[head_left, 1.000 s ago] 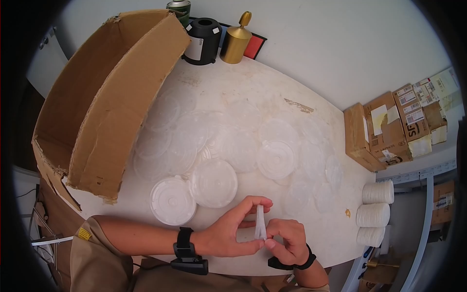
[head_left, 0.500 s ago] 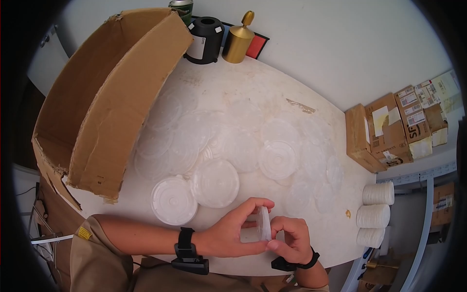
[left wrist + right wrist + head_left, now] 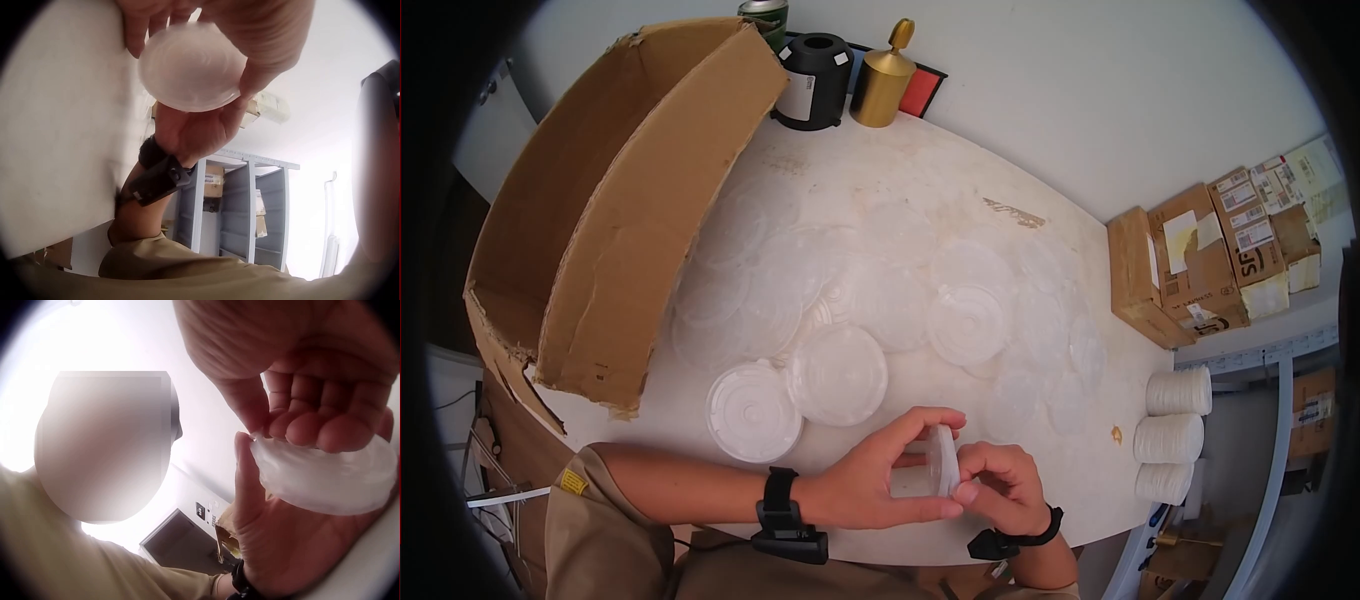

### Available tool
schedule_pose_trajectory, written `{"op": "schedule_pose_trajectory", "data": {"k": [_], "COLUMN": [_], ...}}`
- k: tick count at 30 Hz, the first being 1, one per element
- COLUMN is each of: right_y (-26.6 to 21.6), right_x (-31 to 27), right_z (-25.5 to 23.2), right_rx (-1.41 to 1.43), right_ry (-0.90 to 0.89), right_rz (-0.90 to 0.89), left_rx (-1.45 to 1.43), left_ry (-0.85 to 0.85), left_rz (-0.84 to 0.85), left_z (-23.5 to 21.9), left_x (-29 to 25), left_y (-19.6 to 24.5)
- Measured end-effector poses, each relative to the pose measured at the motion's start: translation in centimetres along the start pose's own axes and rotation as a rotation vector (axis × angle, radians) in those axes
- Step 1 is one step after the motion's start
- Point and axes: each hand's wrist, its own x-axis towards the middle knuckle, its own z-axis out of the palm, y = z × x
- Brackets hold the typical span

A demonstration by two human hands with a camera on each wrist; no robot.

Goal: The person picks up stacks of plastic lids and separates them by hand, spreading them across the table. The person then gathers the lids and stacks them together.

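The translucent round plastic lid in hand (image 3: 190,69) was milky white, while concentric rings patterned the white plastic disc (image 3: 755,412). Brown blotches marked the off-white tabletop (image 3: 940,170). The long cardboard box (image 3: 625,250) was tan, the handled metal cylinder (image 3: 883,92) gold, the fabric sleeve (image 3: 595,535) khaki.

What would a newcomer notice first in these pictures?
The large open cardboard box at the left of the white table would probably stand out first. Round translucent plastic lids lie spread across the middle. Nearest the viewer, the left hand holds another lid on edge while the right hand pinches its rim.
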Motion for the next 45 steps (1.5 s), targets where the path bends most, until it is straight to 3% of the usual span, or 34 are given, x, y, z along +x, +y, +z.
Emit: {"op": "schedule_pose_trajectory", "data": {"k": [5, 22, 45], "right_y": [-0.1, -0.2, -0.2], "right_x": [-0.1, 0.1, -0.3], "right_z": [0.1, -0.2, 0.2], "right_rx": [0.139, -0.081, -0.104], "right_ry": [-0.029, -0.051, 0.022], "right_rz": [0.08, -0.025, -0.035], "left_rx": [-0.051, -0.021, -0.016], "left_ry": [-0.033, -0.044, 0.018], "left_rz": [0.0, 0.003, -0.02], "left_z": [-0.3, -0.4, 0.0], "left_x": [0.0, 0.0, -0.3], "left_y": [0.2, 0.1, -0.5]}}
